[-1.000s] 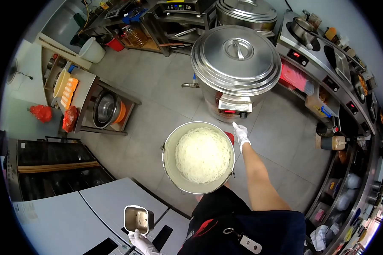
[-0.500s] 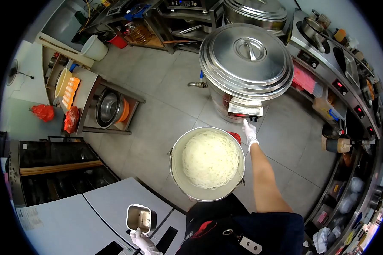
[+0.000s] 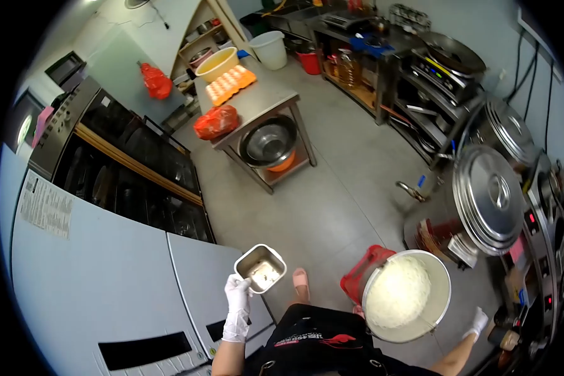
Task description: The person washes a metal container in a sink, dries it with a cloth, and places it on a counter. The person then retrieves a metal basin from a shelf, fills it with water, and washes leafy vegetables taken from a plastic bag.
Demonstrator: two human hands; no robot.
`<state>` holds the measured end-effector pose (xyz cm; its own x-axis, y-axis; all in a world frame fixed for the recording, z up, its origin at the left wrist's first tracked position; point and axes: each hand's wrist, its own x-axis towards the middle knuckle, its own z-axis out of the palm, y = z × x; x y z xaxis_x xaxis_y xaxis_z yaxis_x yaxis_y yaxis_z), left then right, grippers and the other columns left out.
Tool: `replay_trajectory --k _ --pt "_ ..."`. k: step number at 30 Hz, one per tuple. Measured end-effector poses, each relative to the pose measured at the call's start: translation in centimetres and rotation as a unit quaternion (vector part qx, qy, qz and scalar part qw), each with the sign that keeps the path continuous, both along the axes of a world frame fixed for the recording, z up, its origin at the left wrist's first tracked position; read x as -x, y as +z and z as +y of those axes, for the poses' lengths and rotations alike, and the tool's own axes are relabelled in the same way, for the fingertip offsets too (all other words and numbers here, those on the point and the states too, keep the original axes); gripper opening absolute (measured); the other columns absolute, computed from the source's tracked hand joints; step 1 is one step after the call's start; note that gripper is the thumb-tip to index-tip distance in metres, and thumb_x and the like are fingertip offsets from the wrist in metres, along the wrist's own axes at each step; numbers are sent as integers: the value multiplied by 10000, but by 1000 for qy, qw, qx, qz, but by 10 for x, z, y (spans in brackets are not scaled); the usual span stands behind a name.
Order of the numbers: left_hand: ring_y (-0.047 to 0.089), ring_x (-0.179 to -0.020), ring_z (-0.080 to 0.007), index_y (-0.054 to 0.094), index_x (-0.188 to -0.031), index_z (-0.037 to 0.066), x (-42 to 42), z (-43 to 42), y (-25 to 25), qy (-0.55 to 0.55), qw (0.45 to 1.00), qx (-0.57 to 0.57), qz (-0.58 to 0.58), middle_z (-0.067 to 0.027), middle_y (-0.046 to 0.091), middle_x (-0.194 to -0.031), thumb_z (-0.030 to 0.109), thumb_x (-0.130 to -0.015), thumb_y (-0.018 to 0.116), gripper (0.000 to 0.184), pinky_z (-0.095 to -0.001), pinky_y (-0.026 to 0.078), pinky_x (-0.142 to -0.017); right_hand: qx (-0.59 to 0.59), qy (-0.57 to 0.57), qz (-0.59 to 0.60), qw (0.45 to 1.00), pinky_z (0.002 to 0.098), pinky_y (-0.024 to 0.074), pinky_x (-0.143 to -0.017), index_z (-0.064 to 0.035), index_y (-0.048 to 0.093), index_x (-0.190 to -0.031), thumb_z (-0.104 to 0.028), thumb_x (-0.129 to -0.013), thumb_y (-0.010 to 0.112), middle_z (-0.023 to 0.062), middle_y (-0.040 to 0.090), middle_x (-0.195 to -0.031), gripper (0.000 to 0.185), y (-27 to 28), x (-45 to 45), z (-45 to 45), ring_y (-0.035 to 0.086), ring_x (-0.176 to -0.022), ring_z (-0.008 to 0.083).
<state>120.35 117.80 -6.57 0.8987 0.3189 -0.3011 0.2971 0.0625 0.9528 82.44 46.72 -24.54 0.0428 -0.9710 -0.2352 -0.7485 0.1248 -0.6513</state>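
Observation:
My left hand, in a white glove, grips a small rectangular metal container by its near edge. A few dark and pale bits lie in its bottom. Off to the right, my gloved right hand hangs beside a large bucket, with its fingers stretched and nothing visible in them. The bucket holds a mound of white noodles. A red plastic stool shows beside and partly behind the bucket.
A tall lidded steel pot with a tap stands beyond the bucket. On the left are pale fridge doors and a dark glass-fronted oven. A steel table carries an egg tray, a yellow basin and a red bag.
The view has swung left, so the bucket and pot now appear further right. My left hand has brought the metal container up and forward. My right hand has moved away from the pot's control box.

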Motion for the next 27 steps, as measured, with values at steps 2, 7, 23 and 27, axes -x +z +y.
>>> replay_trajectory --k 2,7,23,27 --pt "439 -395 -74 486 -798 39 -35 22 2 -12 1000 12 10 -10 505 -595 -59 -751 562 132 -190 355 -356 -32 -80 -67 994 319 471 -650 5 633 -989 -312 -859 543 69 638 -828 354 13 29 -42 590 -708 195" --pt "435 -394 -74 485 -802 37 -116 76 23 -29 999 22 27 -3 488 -584 -64 -749 560 137 -192 354 -356 80 -191 -341 917 320 441 -819 -27 568 -1151 -282 -888 488 121 607 -1081 375 117 -77 28 587 -950 234" --pt "429 -397 -70 458 -772 59 -362 52 5 -82 992 75 -52 -8 491 -583 -52 -772 552 145 -186 355 -368 190 26 -334 923 217 415 -621 33 624 -962 -152 -899 510 21 597 -748 225 195 -457 151 515 -676 82" --pt "435 -401 -73 448 -771 61 -437 3 20 -64 992 84 -75 -9 485 -578 -51 -780 550 152 -188 359 -371 51 56 -343 936 203 404 -532 -3 626 -864 -173 -891 515 12 578 -682 205 168 -560 139 494 -584 62"
